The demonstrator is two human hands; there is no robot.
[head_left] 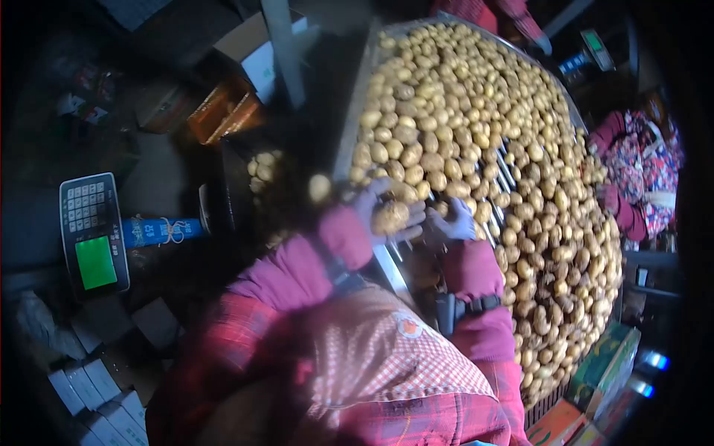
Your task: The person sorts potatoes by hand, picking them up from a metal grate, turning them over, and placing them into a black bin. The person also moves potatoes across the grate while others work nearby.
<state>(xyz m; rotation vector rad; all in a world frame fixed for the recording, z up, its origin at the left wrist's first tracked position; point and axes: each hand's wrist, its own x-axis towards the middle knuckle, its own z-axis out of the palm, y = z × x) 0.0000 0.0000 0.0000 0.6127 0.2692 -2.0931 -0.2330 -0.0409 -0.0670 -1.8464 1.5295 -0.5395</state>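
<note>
Both my hands wear pale gloves at the near left edge of a large sorting table (348,141) heaped with potatoes (535,223). On the palm and fingers of my left hand (383,212) rests a potato (390,217), with another just above it. My right hand (454,221) is beside it, fingers apart over the slatted surface, close to several potatoes; nothing shows in its grasp. A single potato (320,188) is left of my left hand, above a dark container holding more potatoes (264,167).
A scale with a green display (97,262) stands at the left. An orange crate (223,111) and cardboard box (249,44) are at the upper left. Across the table, a person in floral clothing (643,163) is at the right; another person's sleeve (524,18) shows at the top.
</note>
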